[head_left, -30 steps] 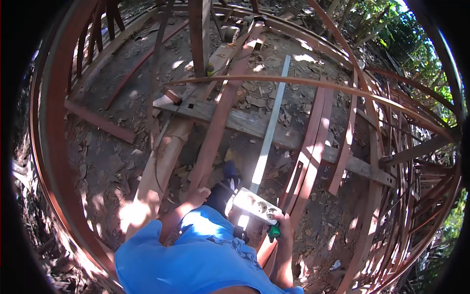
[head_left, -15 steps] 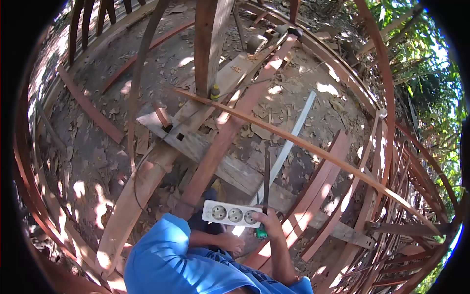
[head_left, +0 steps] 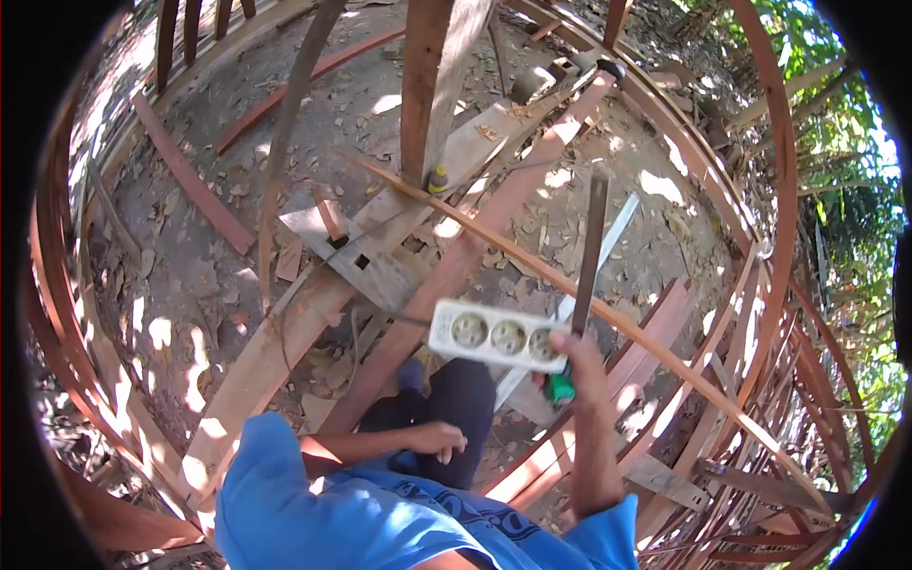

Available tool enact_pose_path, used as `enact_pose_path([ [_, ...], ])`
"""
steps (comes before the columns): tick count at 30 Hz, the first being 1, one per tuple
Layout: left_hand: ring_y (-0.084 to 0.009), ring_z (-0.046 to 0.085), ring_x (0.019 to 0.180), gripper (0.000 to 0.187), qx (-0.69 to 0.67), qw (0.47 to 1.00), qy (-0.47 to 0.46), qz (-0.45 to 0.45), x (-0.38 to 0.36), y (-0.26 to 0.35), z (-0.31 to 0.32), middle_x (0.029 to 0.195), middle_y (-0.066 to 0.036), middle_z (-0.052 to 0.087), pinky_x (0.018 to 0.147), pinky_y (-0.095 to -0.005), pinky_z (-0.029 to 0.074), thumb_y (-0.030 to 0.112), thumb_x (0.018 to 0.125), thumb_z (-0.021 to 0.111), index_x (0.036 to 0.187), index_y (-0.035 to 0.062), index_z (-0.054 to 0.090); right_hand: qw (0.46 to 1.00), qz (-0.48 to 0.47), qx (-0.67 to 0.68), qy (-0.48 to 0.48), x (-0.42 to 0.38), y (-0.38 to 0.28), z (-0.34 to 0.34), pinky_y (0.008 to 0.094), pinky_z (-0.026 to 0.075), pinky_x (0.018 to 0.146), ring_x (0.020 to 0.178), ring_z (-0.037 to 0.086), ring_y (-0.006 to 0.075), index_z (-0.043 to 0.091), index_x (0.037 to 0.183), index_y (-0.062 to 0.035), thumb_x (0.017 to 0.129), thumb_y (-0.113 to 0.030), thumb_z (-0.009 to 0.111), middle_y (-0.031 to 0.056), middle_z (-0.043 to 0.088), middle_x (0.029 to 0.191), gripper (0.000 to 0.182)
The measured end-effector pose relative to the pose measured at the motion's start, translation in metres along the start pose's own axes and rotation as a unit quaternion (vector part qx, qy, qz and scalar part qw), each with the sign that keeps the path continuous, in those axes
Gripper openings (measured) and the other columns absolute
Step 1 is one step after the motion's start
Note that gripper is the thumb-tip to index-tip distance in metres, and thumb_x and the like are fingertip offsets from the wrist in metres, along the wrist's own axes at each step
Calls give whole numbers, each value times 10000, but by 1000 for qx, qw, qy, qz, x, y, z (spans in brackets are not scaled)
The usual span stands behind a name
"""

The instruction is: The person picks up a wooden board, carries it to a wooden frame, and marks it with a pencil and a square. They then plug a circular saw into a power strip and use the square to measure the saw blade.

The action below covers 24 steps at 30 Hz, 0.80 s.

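Observation:
A white power strip (head_left: 489,334) with three round sockets is gripped at its right end by my right hand (head_left: 587,366). The same hand appears to hold a long dark bar (head_left: 591,247) that points up and away, and a green object (head_left: 559,387) shows beneath the fingers. A cable leaves the strip's left end. My left hand (head_left: 439,440) is closed over my dark-trousered leg, with nothing visible in it; its palm side is hidden.
Curved wooden ribs (head_left: 771,142) rise all around. A thin wooden batten (head_left: 532,261) crosses diagonally in front, above thick reddish planks (head_left: 456,266). A pale straight strip (head_left: 617,233) and a notched board (head_left: 375,275) lie beyond. A yellow-and-dark object (head_left: 437,179) stands by the upright post (head_left: 423,85).
My right hand has lifted the power strip and dark bar forward and slightly right. My left hand has moved up a little, and more of my legs shows. The view has shifted slightly.

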<state>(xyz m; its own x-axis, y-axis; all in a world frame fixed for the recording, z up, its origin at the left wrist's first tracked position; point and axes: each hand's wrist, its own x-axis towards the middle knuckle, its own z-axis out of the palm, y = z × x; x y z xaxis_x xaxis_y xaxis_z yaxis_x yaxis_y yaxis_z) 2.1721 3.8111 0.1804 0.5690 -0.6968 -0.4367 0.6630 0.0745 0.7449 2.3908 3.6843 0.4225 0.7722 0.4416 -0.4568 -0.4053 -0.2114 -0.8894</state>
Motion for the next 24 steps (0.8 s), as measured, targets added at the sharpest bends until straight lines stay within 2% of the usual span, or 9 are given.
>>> enact_pose_path([
  [2, -151, 658, 782, 364, -88, 994, 36, -52, -8, -1, -22, 899, -99, 674, 718, -276, 535, 362, 994, 439, 963, 45, 614, 999, -38, -9, -8, 18, -28, -5, 255, 465, 432, 470, 589, 158, 628, 866, 38, 815, -393, 609, 76, 588, 553, 434],
  [4, -161, 659, 795, 372, -183, 980, 81, -8, -28, 10, -35, 922, -89, 676, 745, -291, 538, 387, 991, 441, 1014, 50, 594, 998, -60, -5, -3, 23, -62, 5, 255, 440, 415, 475, 570, 134, 628, 838, 7, 813, -390, 629, 57, 594, 620, 398],
  [6, -158, 656, 796, 390, -196, 973, 120, 1, -47, 14, -41, 917, -80, 672, 752, -300, 536, 422, 976, 460, 1022, 57, 590, 997, -70, -24, -7, 26, -81, 12, 259, 421, 398, 460, 563, 144, 622, 838, 13, 821, -384, 625, 69, 590, 628, 398],
  [9, -144, 645, 771, 401, -129, 968, 215, 9, -62, 6, -59, 906, -62, 663, 723, -290, 530, 451, 960, 478, 1025, 71, 588, 995, -97, -25, -10, 30, -91, 22, 263, 423, 400, 454, 566, 155, 627, 823, 16, 835, -378, 619, 76, 588, 605, 395],
  [12, -126, 627, 734, 404, -184, 926, 330, 9, -45, -25, -100, 895, -43, 652, 677, -267, 513, 476, 943, 499, 1029, 92, 588, 993, -102, -29, -49, 45, -97, 24, 266, 424, 401, 448, 564, 157, 628, 819, 23, 848, -361, 604, 82, 594, 604, 386],
  [16, -112, 608, 714, 390, -246, 872, 417, 71, -17, -12, -136, 888, -30, 638, 645, -247, 491, 464, 929, 539, 1061, 98, 571, 992, -98, -44, -65, 97, -107, 11, 264, 435, 403, 437, 565, 156, 636, 784, 17, 856, -381, 601, 84, 590, 573, 406],
  [19, -114, 600, 722, 414, -253, 850, 451, 102, -13, 15, -134, 885, -39, 633, 663, -249, 494, 464, 917, 564, 1081, 84, 561, 992, -70, -79, -66, 125, -131, 6, 259, 446, 411, 435, 560, 142, 641, 791, 14, 829, -423, 624, 75, 588, 574, 439],
  [21, -113, 593, 723, 429, -264, 846, 460, 61, -16, 33, -124, 887, -42, 631, 672, -253, 493, 470, 916, 563, 1090, 78, 560, 994, -42, -86, -58, 140, -148, 6, 258, 450, 416, 453, 564, 134, 647, 859, 5, 811, -435, 635, 73, 601, 640, 442],
  [24, -112, 587, 721, 442, -234, 854, 459, 65, -10, 41, -130, 887, -41, 628, 679, -254, 490, 476, 913, 563, 1098, 75, 560, 979, -71, -141, -128, 152, -167, 0, 248, 458, 442, 477, 564, 129, 646, 949, 16, 818, -420, 632, 68, 608, 688, 456],
])
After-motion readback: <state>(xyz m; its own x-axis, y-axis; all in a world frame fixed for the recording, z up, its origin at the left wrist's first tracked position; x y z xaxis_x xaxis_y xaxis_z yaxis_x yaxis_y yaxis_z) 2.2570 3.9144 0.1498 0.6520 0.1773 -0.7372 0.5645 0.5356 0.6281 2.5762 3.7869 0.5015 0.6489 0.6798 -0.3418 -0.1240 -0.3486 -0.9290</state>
